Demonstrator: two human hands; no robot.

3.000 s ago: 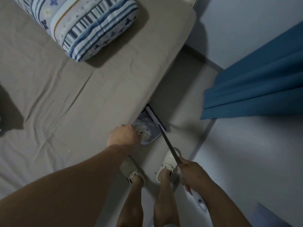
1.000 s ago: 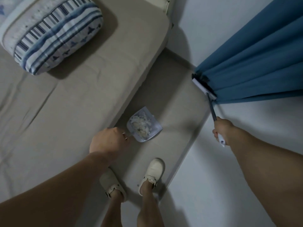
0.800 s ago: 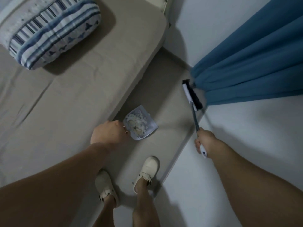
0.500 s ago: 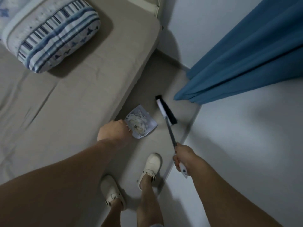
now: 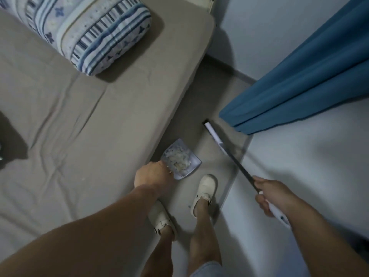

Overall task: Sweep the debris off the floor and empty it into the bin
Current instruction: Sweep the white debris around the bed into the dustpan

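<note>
My left hand (image 5: 151, 173) grips the handle of a pale blue dustpan (image 5: 189, 160), held just above the narrow strip of floor beside the bed. A heap of white debris (image 5: 178, 158) lies in the pan. My right hand (image 5: 268, 193) is closed around the dark handle of a broom (image 5: 237, 162). Its white head (image 5: 213, 134) rests near the floor under the curtain's hem, to the right of the dustpan. No bin is in view.
A bed with a beige sheet (image 5: 79, 116) and a striped pillow (image 5: 95, 31) fills the left. A blue curtain (image 5: 299, 86) hangs at the right above a white wall (image 5: 309, 166). My two feet in white clogs (image 5: 203, 194) stand on the grey floor (image 5: 211, 92) between them.
The broom swung from the curtain's edge down toward the dustpan, then back right a little. My right hand drew back with it. The dustpan stayed almost in place in my left hand.
</note>
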